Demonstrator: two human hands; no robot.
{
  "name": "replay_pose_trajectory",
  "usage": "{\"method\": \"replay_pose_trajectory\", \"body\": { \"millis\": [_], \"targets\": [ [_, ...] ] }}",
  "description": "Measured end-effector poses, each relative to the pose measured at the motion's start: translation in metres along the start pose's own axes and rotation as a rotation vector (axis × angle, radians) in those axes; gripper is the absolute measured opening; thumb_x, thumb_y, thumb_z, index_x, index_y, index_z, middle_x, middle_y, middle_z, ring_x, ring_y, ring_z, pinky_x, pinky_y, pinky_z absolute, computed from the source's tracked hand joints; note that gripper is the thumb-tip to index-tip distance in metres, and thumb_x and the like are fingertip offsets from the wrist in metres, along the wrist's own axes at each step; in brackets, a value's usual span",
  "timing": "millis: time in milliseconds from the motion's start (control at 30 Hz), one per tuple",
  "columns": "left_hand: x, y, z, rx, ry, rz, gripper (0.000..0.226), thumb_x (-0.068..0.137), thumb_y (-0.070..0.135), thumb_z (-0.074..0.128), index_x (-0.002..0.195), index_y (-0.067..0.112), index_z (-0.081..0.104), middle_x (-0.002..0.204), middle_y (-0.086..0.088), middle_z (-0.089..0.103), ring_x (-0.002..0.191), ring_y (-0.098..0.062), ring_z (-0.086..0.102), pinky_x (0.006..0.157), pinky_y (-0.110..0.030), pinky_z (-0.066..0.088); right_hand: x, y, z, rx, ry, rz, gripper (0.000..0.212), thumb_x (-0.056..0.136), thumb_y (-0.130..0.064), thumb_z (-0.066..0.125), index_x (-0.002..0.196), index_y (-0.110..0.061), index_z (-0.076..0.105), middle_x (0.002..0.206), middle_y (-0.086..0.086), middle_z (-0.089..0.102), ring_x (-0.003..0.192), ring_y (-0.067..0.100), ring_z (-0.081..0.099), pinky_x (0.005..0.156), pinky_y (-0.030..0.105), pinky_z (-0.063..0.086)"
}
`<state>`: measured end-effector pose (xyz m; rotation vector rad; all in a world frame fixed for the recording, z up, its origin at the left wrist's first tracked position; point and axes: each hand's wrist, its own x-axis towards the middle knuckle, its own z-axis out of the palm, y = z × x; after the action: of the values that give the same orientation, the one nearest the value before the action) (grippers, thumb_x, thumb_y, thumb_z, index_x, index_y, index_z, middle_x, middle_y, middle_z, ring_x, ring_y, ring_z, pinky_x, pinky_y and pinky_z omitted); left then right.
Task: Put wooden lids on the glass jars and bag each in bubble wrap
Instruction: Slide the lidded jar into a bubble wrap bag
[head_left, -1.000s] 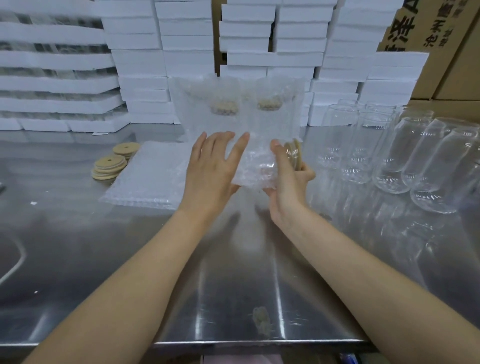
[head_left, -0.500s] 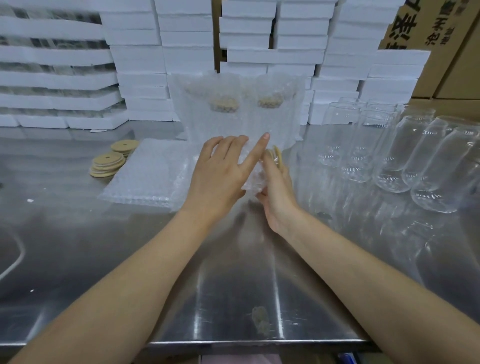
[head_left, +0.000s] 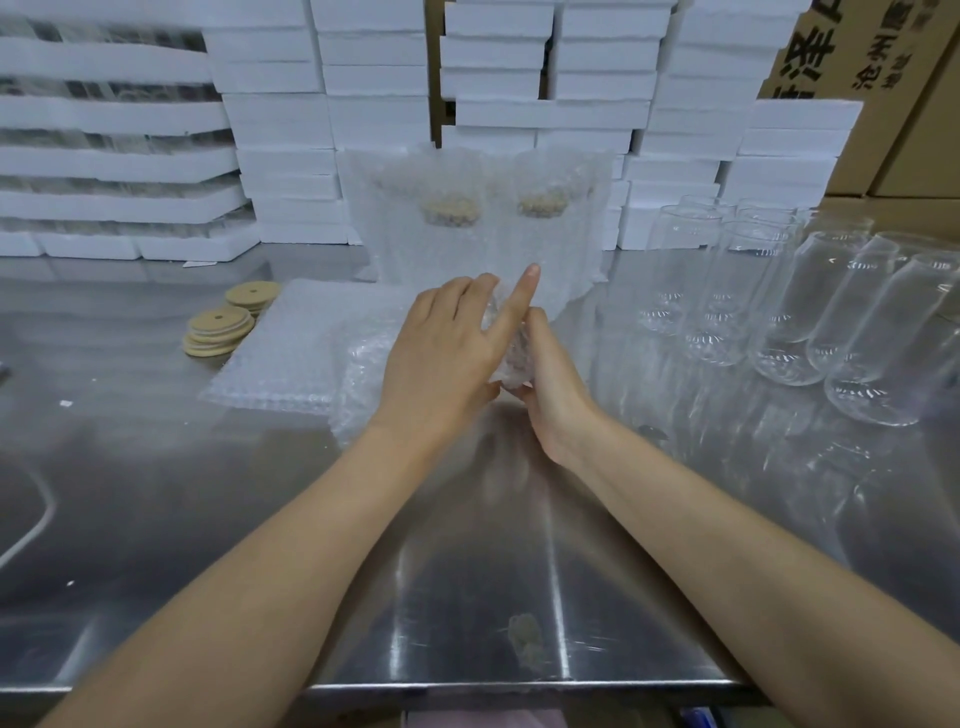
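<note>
A glass jar in a bubble wrap bag lies between my hands just above the steel table; little of it shows. My left hand presses on its left side with straight fingers, index finger raised. My right hand grips it from the right, fingers hidden behind the wrap. Two bagged jars with wooden lids stand upright behind. Loose wooden lids are stacked at the left beside a flat pile of bubble wrap bags.
Several bare glass jars stand and lean at the right of the table. White foam boxes are stacked along the back, with cardboard cartons at the far right. A white cable lies at the left edge.
My hands have closed together around the bagged jar and lowered it toward the table. The wooden lid seen by my right thumb earlier is now hidden.
</note>
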<state>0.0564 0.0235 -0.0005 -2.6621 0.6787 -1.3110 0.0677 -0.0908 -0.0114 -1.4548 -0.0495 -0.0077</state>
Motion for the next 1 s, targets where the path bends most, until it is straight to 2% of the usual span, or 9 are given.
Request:
{"method": "replay_pose_trajectory", "body": {
  "millis": [167, 300, 333, 400, 500, 633, 733, 900, 1000],
  "targets": [
    [0.009, -0.014, -0.013, -0.379, 0.182, -0.275, 0.101, 0.068, 0.051, 0.07, 0.151, 0.016, 0.024, 0.135, -0.004, 0.053, 0.121, -0.025, 0.048, 0.094, -0.033, 0.037, 0.006, -0.014, -0.011, 0.433, -0.012, -0.052, 0.032, 0.1, -0.043, 0.041, 0.109, -0.019, 0.06, 0.096, 0.002, 0.062, 0.088, 0.016, 0.061, 0.082, 0.029, 0.045],
    [0.013, -0.017, -0.017, -1.049, 0.298, -0.583, 0.108, 0.068, 0.046, 0.077, 0.152, 0.027, 0.012, 0.123, 0.055, 0.032, 0.115, 0.031, 0.031, 0.095, 0.0, 0.031, 0.009, -0.012, -0.019, 0.233, -0.053, -0.131, 0.03, 0.095, -0.054, 0.047, 0.112, -0.031, 0.056, 0.11, -0.005, 0.064, 0.1, 0.011, 0.063, 0.088, 0.028, 0.048],
    [0.014, -0.018, -0.016, -1.199, 0.277, -0.65, 0.109, 0.068, 0.044, 0.077, 0.153, 0.027, 0.011, 0.128, 0.051, 0.031, 0.117, 0.029, 0.032, 0.101, -0.006, 0.033, 0.008, -0.012, -0.016, 0.177, -0.106, -0.15, 0.037, 0.09, -0.06, 0.047, 0.115, -0.034, 0.056, 0.114, -0.007, 0.067, 0.107, 0.01, 0.063, 0.091, 0.028, 0.047],
    [0.015, -0.021, -0.013, -1.449, 0.209, -0.766, 0.108, 0.064, 0.046, 0.075, 0.152, 0.028, 0.015, 0.148, 0.016, 0.037, 0.131, 0.001, 0.042, 0.111, -0.036, 0.038, 0.006, -0.012, -0.009, 0.083, -0.195, -0.193, 0.055, 0.079, -0.07, 0.057, 0.121, -0.034, 0.056, 0.12, -0.008, 0.068, 0.114, 0.008, 0.062, 0.09, 0.025, 0.049],
    [0.016, -0.018, -0.013, -1.733, 0.204, -0.862, 0.091, 0.069, 0.045, 0.074, 0.144, 0.017, 0.033, 0.137, -0.015, 0.053, 0.124, -0.032, 0.053, 0.104, -0.057, 0.041, 0.005, -0.01, -0.005, 0.038, -0.236, -0.271, 0.074, 0.063, -0.073, 0.072, 0.123, -0.032, 0.059, 0.126, -0.001, 0.066, 0.118, 0.016, 0.061, 0.097, 0.032, 0.05],
    [0.019, -0.017, -0.02, -1.848, 0.234, -0.938, 0.052, 0.091, 0.043, 0.058, 0.125, 0.004, 0.056, 0.115, -0.014, 0.068, 0.104, -0.028, 0.067, 0.085, -0.042, 0.055, 0.009, -0.01, -0.013, 0.047, -0.254, -0.343, 0.057, 0.073, -0.054, 0.078, 0.121, -0.03, 0.06, 0.123, -0.002, 0.067, 0.118, 0.02, 0.062, 0.103, 0.042, 0.046],
    [0.022, -0.024, -0.021, -1.922, 0.273, -0.887, 0.034, 0.101, 0.029, 0.043, 0.116, 0.004, 0.061, 0.124, -0.016, 0.063, 0.112, -0.027, 0.063, 0.093, -0.037, 0.052, 0.013, -0.008, -0.017, 0.034, -0.224, -0.351, 0.062, 0.07, -0.046, 0.077, 0.125, -0.028, 0.055, 0.121, -0.004, 0.067, 0.118, 0.02, 0.061, 0.101, 0.04, 0.047],
    [0.02, -0.024, -0.02, -1.636, 0.029, -0.679, 0.056, 0.082, 0.061, 0.046, 0.122, 0.022, 0.054, 0.116, 0.009, 0.067, 0.111, -0.005, 0.062, 0.093, -0.022, 0.049, 0.022, -0.012, -0.032, 0.262, -0.1, -0.287, 0.063, 0.076, -0.022, 0.066, 0.136, -0.015, 0.047, 0.103, -0.002, 0.071, 0.093, 0.016, 0.067, 0.086, 0.032, 0.053],
    [0.012, -0.015, -0.012, -1.535, -0.103, -0.541, 0.079, 0.063, 0.059, 0.066, 0.128, 0.017, 0.051, 0.13, -0.001, 0.059, 0.121, -0.009, 0.056, 0.1, -0.022, 0.044, 0.024, -0.014, -0.039, 0.218, -0.14, -0.278, 0.046, 0.086, -0.018, 0.059, 0.131, -0.015, 0.05, 0.105, 0.0, 0.069, 0.099, 0.015, 0.066, 0.083, 0.029, 0.052]
  ]
}}
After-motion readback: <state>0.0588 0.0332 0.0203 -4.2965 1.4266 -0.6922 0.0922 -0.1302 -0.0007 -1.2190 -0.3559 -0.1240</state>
